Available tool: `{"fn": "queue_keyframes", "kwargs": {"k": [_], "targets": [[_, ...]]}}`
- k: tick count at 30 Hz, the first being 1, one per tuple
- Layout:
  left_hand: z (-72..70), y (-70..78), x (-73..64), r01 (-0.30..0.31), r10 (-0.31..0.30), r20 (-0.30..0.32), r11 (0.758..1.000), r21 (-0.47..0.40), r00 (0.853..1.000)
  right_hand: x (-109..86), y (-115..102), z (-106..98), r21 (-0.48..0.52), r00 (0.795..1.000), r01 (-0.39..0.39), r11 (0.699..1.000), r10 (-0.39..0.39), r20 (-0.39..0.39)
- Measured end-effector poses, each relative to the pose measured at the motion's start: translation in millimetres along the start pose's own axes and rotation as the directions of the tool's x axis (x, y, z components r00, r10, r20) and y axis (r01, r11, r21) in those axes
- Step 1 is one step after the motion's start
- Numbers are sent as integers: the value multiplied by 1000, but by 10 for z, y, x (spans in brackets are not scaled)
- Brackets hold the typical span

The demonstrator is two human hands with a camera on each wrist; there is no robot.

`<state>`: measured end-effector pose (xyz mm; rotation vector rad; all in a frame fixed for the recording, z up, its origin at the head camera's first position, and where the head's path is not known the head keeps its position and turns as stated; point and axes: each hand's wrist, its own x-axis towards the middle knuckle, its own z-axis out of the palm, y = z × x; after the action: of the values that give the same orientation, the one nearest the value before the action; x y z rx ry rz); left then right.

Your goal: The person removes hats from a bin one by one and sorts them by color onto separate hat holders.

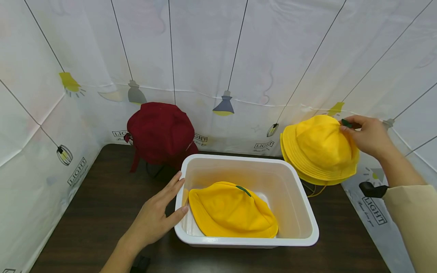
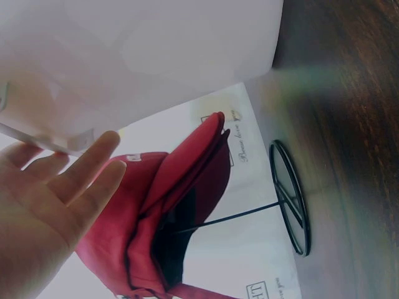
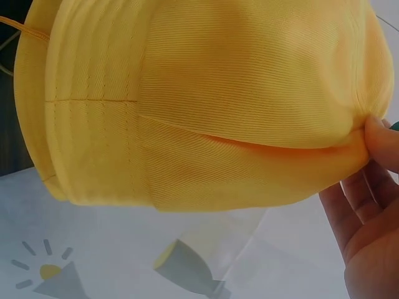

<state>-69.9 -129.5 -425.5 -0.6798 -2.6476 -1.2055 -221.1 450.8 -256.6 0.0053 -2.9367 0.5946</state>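
Observation:
At the back right, my right hand [image 1: 370, 136] pinches the crown of a yellow bucket hat [image 1: 317, 148] beside its green leaf tab. The right wrist view shows thumb and fingers at the crown's tip, and a second brim [image 3: 37, 106] under the first. My left hand [image 1: 153, 214] rests with extended fingers at the left rim of a white plastic bin [image 1: 247, 241]. Inside that bin lies another yellow hat [image 1: 232, 212], flattened, with a green strip on top.
Red caps [image 1: 160, 132] hang stacked on a black wire stand [image 2: 290, 199] at the back left, close to the bin. The dark wooden table [image 1: 85, 212] runs back to a white printed curtain [image 1: 205, 49]. A yellow cord [image 1: 317, 192] dangles below the right-hand hat.

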Motion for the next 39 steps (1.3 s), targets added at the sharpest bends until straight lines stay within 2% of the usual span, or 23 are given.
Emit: {"fn": "queue_keyframes", "kwargs": {"k": [5, 13, 18, 22, 27, 39], "targets": [[-3, 0, -4, 2, -2, 3, 1000, 1, 1000, -13, 9, 8, 0, 1000, 17, 1000, -17, -13], [3, -6, -2, -7, 7, 3, 1000, -7, 1000, -133, -76, -85, -25, 994, 39, 999, -42, -99], [5, -13, -7, -4, 4, 4, 1000, -7, 1000, -174, -154, -135, -86, 979, 67, 994, -82, -189], [4, -19, -8, -5, 5, 3, 1000, -3, 1000, -194, -229, -142, -96, 963, 90, 991, -111, -244], [-2, -22, -8, -4, 4, 3, 1000, -5, 1000, -251, -350, -129, -86, 955, 123, 989, -141, -261], [-4, -23, -6, 5, -5, 14, 1000, -9, 1000, -400, -612, -30, -48, 923, 294, 955, -297, -245]]}}
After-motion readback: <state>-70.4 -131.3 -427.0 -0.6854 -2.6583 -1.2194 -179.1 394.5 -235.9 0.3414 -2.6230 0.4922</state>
